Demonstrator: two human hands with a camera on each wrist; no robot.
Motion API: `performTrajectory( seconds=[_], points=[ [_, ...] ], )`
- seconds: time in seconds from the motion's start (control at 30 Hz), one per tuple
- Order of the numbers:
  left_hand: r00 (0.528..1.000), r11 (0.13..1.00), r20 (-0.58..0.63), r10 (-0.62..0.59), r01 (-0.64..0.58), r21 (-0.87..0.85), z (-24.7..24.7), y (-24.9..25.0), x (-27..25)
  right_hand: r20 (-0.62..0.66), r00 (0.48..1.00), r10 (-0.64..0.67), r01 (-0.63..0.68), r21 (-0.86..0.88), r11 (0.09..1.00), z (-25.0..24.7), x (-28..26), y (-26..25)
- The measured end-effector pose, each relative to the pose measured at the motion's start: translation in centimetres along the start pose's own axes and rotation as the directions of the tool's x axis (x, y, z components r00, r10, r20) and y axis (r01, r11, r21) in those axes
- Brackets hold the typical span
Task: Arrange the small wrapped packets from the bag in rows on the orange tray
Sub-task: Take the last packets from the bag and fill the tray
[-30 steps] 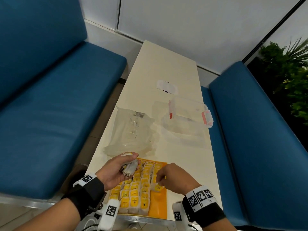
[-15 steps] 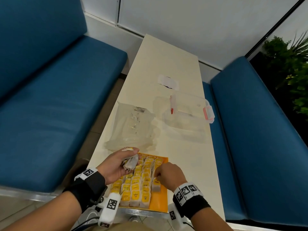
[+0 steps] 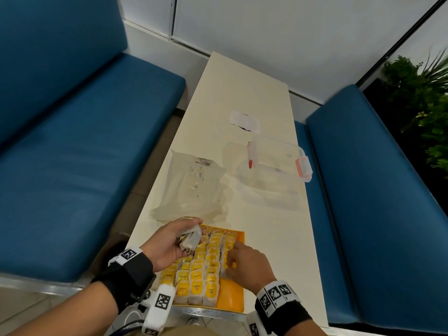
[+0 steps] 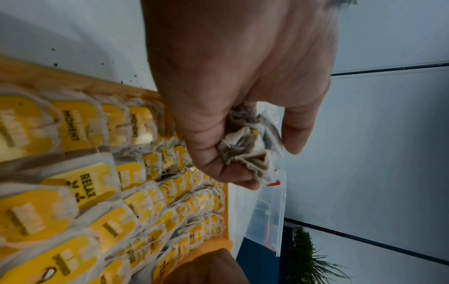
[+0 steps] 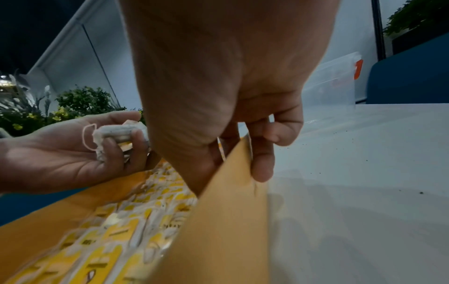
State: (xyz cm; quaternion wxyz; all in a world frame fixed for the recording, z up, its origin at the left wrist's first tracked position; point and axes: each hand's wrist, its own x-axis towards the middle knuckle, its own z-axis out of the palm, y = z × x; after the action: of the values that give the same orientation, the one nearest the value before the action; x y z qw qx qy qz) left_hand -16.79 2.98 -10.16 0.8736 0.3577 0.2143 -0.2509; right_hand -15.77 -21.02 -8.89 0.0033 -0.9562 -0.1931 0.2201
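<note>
Near the table's front edge lies the orange tray (image 3: 232, 302) (image 5: 230, 211), with rows of yellow-labelled packets (image 3: 196, 282) (image 4: 80, 184) (image 5: 121, 230) covering its left and middle. My left hand (image 3: 191, 236) (image 4: 255, 153) (image 5: 116, 142) hovers over the tray's far left corner and grips a crumpled bunch of packets (image 3: 190, 238) (image 4: 250, 148). At the rightmost row, close to the tray's right rim, my right hand (image 3: 231, 263) (image 5: 243, 153) curls its fingers down on one packet (image 3: 227, 264). The clear plastic bag (image 3: 194, 187) lies flat just beyond the tray.
A clear lidded box with pink clips (image 3: 274, 170) stands on the table's right side, a white wrapper (image 3: 244, 121) farther back. Blue benches (image 3: 84, 146) flank the narrow table (image 3: 242, 93). A plant (image 3: 421, 105) stands at the far right.
My right hand has stayed at the rightmost row, shifting slightly over the packet there. The left hand still holds its bunch above the tray's far corner.
</note>
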Motion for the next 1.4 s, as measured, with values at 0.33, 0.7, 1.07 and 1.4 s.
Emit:
performTrajectory(
  seconds=[0.33, 0.7, 1.07, 1.4],
  points=[
    [0.997, 0.993, 0.006, -0.081, 0.081, -0.085, -0.2, 0.2, 0.2, 0.010, 0.999, 0.031, -0.030, -0.031, 0.999, 1.4, 0.1, -0.7],
    [0.988, 0.988, -0.048, -0.148, 0.145, -0.060, -0.1, 0.3, 0.4, -0.304, 0.951, -0.051, 0.059, 0.015, 0.998, -4.4, -0.3, -2.1],
    [0.990, 0.991, -0.043, -0.131, 0.131, 0.006, 1.1, 0.3, 0.1, -0.282, 0.909, -0.306, 0.365, 0.188, 0.912, -6.8, 1.5, -7.5],
    [0.989, 0.976, -0.043, -0.145, 0.150, 0.161, 1.1, 0.2, 0.0, -0.130, 0.982, -0.138, 0.178, 0.388, 0.904, -6.7, 2.4, -7.5]
  ],
)
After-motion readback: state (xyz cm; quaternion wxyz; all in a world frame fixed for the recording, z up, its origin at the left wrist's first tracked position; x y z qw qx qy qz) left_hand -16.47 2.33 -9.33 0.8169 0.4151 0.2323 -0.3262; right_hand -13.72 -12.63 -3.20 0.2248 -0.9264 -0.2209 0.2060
